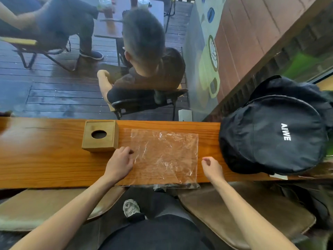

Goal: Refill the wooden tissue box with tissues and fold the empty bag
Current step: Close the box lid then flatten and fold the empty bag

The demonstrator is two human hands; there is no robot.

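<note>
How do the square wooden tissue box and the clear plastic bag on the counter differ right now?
The wooden tissue box stands as a solid, opaque block with an oval hole on top; the clear plastic bag lies flat, crinkled and see-through. The bag overhangs the wooden counter's near edge; the box sits fully on it. Both rest on the counter.

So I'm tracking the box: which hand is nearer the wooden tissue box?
Left. The left hand sits just below the wooden tissue box's near right corner; the right hand is across the empty bag.

Soft daylight falls from ahead through the window; glare streaks the worktop (45,159) left of the grip, edges bow outward, the far background blurs
</note>
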